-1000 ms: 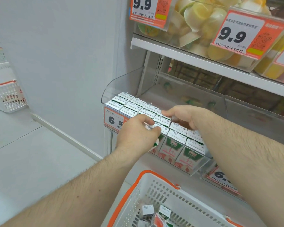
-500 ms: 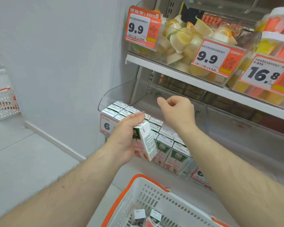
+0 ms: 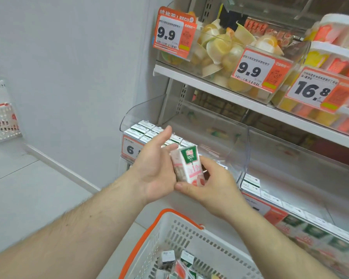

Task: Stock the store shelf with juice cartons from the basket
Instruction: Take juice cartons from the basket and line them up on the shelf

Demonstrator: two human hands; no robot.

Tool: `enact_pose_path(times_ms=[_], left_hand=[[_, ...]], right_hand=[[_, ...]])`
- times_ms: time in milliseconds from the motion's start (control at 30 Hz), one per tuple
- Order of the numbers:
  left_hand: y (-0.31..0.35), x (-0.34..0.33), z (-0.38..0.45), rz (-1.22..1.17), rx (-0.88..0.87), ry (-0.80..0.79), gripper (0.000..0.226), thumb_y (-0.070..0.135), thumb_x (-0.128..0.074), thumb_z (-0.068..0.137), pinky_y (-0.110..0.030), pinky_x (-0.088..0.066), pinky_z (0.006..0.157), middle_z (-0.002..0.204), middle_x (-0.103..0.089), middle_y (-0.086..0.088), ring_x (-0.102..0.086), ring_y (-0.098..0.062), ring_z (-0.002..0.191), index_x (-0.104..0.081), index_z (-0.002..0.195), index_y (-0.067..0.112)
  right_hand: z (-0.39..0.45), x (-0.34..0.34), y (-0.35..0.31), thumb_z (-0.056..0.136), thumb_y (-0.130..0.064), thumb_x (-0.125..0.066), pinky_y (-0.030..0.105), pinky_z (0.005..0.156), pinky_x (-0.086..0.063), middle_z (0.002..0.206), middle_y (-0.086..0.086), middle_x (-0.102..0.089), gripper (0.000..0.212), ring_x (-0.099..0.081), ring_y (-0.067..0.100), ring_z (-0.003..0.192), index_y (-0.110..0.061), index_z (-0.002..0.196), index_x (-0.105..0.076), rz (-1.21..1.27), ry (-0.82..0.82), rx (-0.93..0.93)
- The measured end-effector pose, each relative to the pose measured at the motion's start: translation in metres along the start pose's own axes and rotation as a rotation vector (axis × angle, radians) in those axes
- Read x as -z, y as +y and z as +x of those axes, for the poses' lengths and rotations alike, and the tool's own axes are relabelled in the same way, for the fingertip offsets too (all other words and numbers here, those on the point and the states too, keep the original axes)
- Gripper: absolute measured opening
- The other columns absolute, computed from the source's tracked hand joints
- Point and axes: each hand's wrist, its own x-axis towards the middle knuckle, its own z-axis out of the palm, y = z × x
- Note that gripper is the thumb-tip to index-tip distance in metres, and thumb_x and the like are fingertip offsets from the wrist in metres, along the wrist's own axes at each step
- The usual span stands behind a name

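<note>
A pink and white juice carton (image 3: 189,168) with a green top stands upright in front of the shelf, between both hands. My right hand (image 3: 216,186) grips it from below and the right, thumb under its base. My left hand (image 3: 155,166) lies flat against its left side, fingers straight and pointing up. Behind the hands, rows of the same cartons (image 3: 143,127) fill the left of a clear shelf bin (image 3: 141,111). The white basket with an orange rim (image 3: 143,238) sits below, with several cartons (image 3: 168,256) in it.
The upper shelf (image 3: 210,85) carries bins of fruit cups with orange price tags. More cartons (image 3: 310,230) line a lower shelf at the right. A second white basket (image 3: 2,123) stands at the far left by the white wall.
My left hand pulled a carton out of the shelf row and brought it toward me. My right hand came down from the shelf and took hold of it, while the left fingers straightened.
</note>
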Motion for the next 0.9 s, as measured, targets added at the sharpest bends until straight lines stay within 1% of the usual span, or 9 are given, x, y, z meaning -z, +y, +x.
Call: enact_pose_path(times_ms=[100, 167, 300, 400, 467, 600, 700, 800, 900], left_hand=[[0.001, 0.003, -0.005, 0.205, -0.174, -0.043, 0.06, 0.038, -0.076, 0.057, -0.035, -0.042, 0.078, 0.095, -0.06, -0.005, -0.061, -0.021, 0.081, -0.056, 0.11, 0.017], [-0.007, 0.004, -0.009, 0.451, -0.267, -0.05, 0.07, 0.042, -0.075, 0.048, -0.027, -0.04, 0.081, 0.106, -0.059, 0.004, -0.061, -0.01, 0.089, -0.056, 0.114, 0.029], [-0.028, 0.006, -0.008, 0.911, -0.44, -0.087, 0.082, 0.049, -0.081, 0.048, -0.018, -0.047, 0.087, 0.119, -0.056, 0.008, -0.056, -0.003, 0.111, -0.049, 0.123, 0.039], [-0.037, 0.001, -0.004, 0.903, -0.557, -0.098, 0.059, 0.03, -0.086, 0.059, -0.021, -0.051, 0.086, 0.105, -0.07, 0.008, -0.065, -0.004, 0.102, -0.061, 0.112, 0.031], [-0.037, 0.0, 0.002, 0.912, -0.639, -0.026, 0.049, 0.024, -0.084, 0.06, -0.023, -0.052, 0.084, 0.1, -0.072, 0.008, -0.067, -0.006, 0.098, -0.064, 0.105, 0.03], [-0.039, 0.001, 0.009, 0.999, -0.818, 0.192, 0.046, 0.032, -0.088, 0.058, -0.024, -0.052, 0.082, 0.098, -0.065, 0.009, -0.063, -0.007, 0.095, -0.063, 0.096, 0.04], [-0.04, -0.002, 0.009, 1.114, -0.936, 0.33, 0.05, 0.027, -0.089, 0.062, -0.004, -0.038, 0.077, 0.099, -0.055, 0.013, -0.052, 0.007, 0.096, -0.054, 0.092, 0.044], [-0.044, -0.005, 0.01, 1.117, -0.919, 0.349, 0.053, 0.027, -0.088, 0.061, -0.001, -0.036, 0.077, 0.103, -0.05, 0.012, -0.048, 0.012, 0.097, -0.051, 0.093, 0.047], [-0.048, -0.007, 0.008, 1.112, -0.848, 0.244, 0.049, 0.034, -0.089, 0.062, -0.003, -0.038, 0.076, 0.105, -0.051, 0.012, -0.05, 0.01, 0.098, -0.055, 0.097, 0.045]], right_hand=[[-0.004, 0.007, 0.008, 0.064, -0.006, -0.075, 0.036, 0.076, -0.059, 0.1, 0.007, -0.075, 0.048, -0.07, 0.028, 0.095, -0.018, 0.11, -0.07, 0.427, -0.07, -0.001], [-0.008, 0.011, 0.011, 0.058, 0.005, -0.066, 0.038, 0.074, -0.056, 0.1, 0.005, -0.074, 0.067, -0.068, 0.027, 0.09, -0.017, 0.121, -0.064, 0.593, -0.107, 0.013], [-0.012, 0.016, 0.009, 0.056, 0.013, -0.06, 0.035, 0.061, -0.056, 0.092, -0.022, -0.073, 0.104, -0.068, 0.018, 0.078, -0.023, 0.15, -0.033, 0.62, -0.145, 0.006], [-0.011, 0.018, 0.01, 0.055, 0.014, -0.062, 0.027, 0.053, -0.053, 0.097, -0.013, -0.075, 0.11, -0.069, 0.013, 0.076, -0.019, 0.153, -0.025, 0.64, -0.185, 0.001], [-0.01, 0.02, 0.011, 0.057, 0.013, -0.062, 0.024, 0.055, -0.051, 0.1, 0.0, -0.074, 0.105, -0.067, 0.016, 0.074, -0.019, 0.151, -0.03, 0.654, -0.172, -0.023], [-0.007, 0.021, 0.02, 0.055, 0.002, -0.055, 0.032, 0.083, -0.052, 0.123, 0.0, -0.066, 0.082, -0.063, 0.023, 0.117, -0.023, 0.132, -0.055, 0.612, 0.035, -0.035], [-0.007, 0.023, 0.02, 0.053, -0.001, -0.054, 0.023, 0.068, -0.054, 0.106, 0.003, -0.07, 0.06, -0.07, 0.02, 0.098, -0.017, 0.11, -0.066, 0.7, 0.173, -0.051], [-0.011, 0.022, 0.02, 0.055, -0.005, -0.055, 0.021, 0.062, -0.052, 0.09, -0.002, -0.072, 0.048, -0.069, 0.013, 0.081, -0.012, 0.101, -0.069, 0.681, 0.193, -0.047], [-0.014, 0.02, 0.023, 0.052, -0.004, -0.054, 0.022, 0.063, -0.053, 0.096, 0.007, -0.071, 0.05, -0.067, 0.015, 0.077, -0.009, 0.1, -0.069, 0.676, 0.2, -0.036]])
